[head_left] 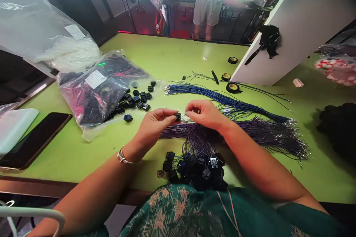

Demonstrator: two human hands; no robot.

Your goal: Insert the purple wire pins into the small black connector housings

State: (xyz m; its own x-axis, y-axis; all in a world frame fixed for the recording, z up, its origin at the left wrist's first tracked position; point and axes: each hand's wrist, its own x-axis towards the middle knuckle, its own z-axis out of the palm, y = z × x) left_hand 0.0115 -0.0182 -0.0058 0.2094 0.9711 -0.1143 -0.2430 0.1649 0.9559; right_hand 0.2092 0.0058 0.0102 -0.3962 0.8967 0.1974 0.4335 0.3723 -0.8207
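My left hand (pixel 158 124) pinches a small black connector housing (pixel 177 117) between thumb and fingers. Close to its right, my right hand (pixel 204 113) has its fingertips pressed together; what they hold is too small to make out. Beneath both hands lies a bundle of dark purple wires (pixel 258 133) with metal terminals at the right end. Behind it is a bundle of blue wires (pixel 211 94). Wired black connectors (pixel 191 163) are heaped at the table's front edge, against my body. Loose black connectors (pixel 139 98) spill from a plastic bag to the left.
The clear bag (pixel 91 100) rests on the green table (pixel 105 155), beside a larger bag (pixel 50 33). A phone (pixel 33 140) leans on a white box (pixel 16 127). Tape rolls (pixel 232 87) and a black pen (pixel 214 77) lie behind the wires. A white panel (pixel 289 26) stands right.
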